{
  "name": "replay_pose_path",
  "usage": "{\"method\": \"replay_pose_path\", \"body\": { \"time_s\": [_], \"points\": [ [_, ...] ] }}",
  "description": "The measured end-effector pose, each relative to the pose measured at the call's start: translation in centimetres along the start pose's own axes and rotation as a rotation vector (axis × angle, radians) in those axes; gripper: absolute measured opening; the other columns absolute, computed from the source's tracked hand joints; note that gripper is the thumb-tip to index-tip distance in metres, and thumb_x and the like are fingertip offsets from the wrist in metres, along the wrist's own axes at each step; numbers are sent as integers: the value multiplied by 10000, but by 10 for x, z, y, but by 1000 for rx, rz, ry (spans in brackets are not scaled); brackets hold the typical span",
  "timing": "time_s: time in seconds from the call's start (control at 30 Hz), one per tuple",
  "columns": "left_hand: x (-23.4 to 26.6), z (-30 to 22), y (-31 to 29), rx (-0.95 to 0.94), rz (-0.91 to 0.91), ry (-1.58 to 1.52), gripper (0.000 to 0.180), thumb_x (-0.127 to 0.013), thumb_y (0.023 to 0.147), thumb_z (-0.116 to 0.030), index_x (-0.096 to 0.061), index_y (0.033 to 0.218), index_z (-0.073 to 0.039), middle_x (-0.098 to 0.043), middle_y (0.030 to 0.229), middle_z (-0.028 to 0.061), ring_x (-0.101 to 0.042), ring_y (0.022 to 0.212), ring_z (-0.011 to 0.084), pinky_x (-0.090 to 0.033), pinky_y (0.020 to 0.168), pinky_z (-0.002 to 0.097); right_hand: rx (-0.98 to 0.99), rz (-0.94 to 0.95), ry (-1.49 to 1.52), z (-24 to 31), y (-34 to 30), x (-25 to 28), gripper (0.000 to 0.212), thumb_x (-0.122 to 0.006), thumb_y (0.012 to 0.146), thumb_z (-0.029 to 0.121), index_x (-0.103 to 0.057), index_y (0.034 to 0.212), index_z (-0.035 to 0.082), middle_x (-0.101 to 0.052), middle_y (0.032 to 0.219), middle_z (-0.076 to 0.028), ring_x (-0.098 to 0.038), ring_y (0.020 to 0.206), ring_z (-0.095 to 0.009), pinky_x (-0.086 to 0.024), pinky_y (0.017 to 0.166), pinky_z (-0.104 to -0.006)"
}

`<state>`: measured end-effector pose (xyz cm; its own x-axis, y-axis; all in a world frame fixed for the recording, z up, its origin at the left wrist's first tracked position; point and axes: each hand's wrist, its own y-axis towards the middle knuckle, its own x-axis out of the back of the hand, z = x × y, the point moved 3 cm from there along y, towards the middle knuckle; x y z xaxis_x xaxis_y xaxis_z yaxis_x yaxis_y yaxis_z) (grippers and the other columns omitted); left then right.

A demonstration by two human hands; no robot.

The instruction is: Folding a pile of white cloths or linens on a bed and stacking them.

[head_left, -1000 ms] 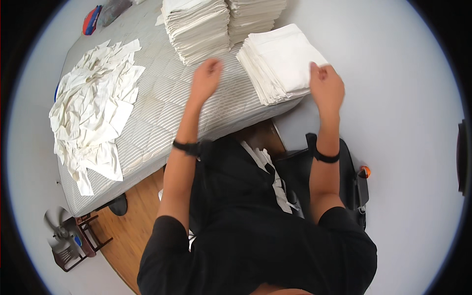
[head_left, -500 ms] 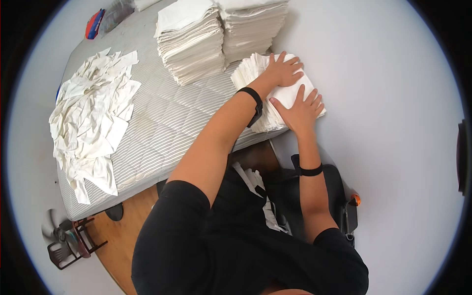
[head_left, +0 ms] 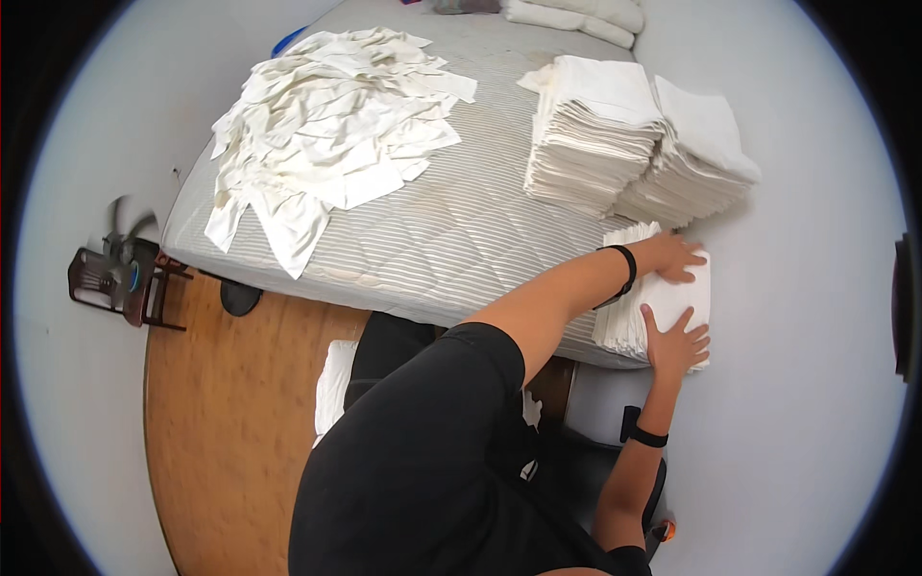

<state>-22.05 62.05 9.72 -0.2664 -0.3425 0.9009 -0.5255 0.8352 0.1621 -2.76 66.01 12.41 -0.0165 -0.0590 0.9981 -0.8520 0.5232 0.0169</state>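
Observation:
A low stack of folded white cloths [head_left: 684, 298] lies on the mattress corner against the wall. My left hand [head_left: 675, 257] rests on the far part of its top, palm down with the fingers spread. Flat on the near part is my right hand [head_left: 676, 346], also spread and with the thumb pointing away from me. Neither hand grips anything. Just beyond stand two taller piles of similar cloths, a left pile [head_left: 588, 144] and a right pile [head_left: 699, 158], side by side and touching.
A loose heap of crumpled white cloths [head_left: 336, 120] covers the far left of the striped mattress [head_left: 413, 240]. White rolled bundles [head_left: 576, 17] lie at the back. A fan [head_left: 123, 252] and dark chair [head_left: 96, 278] stand left on the wooden floor [head_left: 221, 413]. The wall [head_left: 797, 317] borders the right.
My view has swung left, so the bed and piles sit farther right in the picture, and more floor shows. Both hands stay spread on the low stack.

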Motion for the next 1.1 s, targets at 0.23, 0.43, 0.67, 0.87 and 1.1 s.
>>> {"method": "replay_pose_path", "body": {
  "time_s": [0.23, 0.43, 0.67, 0.87, 1.1],
  "points": [
    [44, 137, -185, 417, -229, 13, 491, -553, 900, -338, -564, 1315, -75, -632, 1174, 245, -598, 1095, 415, -474, 953, 488, 8, -42, -32, 4, 5, -2, 1103, -380, 760, 895, -272, 1542, 124, -183, 1542, -346, -146, 1435, -518, -88, 1149, -623],
    [99, 208, -448, 1023, -599, 392, 536, -645, 829, -243, -535, 1307, -26, -550, 1257, 237, -483, 1202, 388, -395, 990, 511, -21, -250, 37, -35, 11, -17, 869, -448, 866, 756, -455, 1443, 106, -304, 1527, -279, -239, 1427, -461, -160, 1143, -601],
    [108, 238, -587, 1142, -497, 414, 300, -518, 925, -275, -650, 1023, -25, -636, 1095, 194, -558, 1037, 350, -436, 896, 512, 751, -786, 767, 87, -91, 33, 439, -666, 875, 159, -532, 1244, -38, -525, 1306, -226, -475, 1232, -405, -366, 1061, -474],
    [101, 174, -506, 749, -565, 345, 281, -499, 848, -221, -694, 733, -54, -684, 790, 180, -607, 786, 353, -430, 768, 474, 859, -127, 1144, 188, -152, -13, 266, -622, 924, 166, -626, 1117, -17, -663, 1001, -154, -632, 927, -268, -489, 874, -363],
    [49, 40, -477, 406, -680, -23, 288, -580, 759, -217, -609, 530, -45, -601, 617, 175, -551, 670, 373, -413, 688, 484, 646, 443, 1412, 255, -152, -44, 261, -582, 977, 253, -641, 1042, 7, -679, 887, -81, -621, 800, -133, -503, 736, -274]
  ]
}}
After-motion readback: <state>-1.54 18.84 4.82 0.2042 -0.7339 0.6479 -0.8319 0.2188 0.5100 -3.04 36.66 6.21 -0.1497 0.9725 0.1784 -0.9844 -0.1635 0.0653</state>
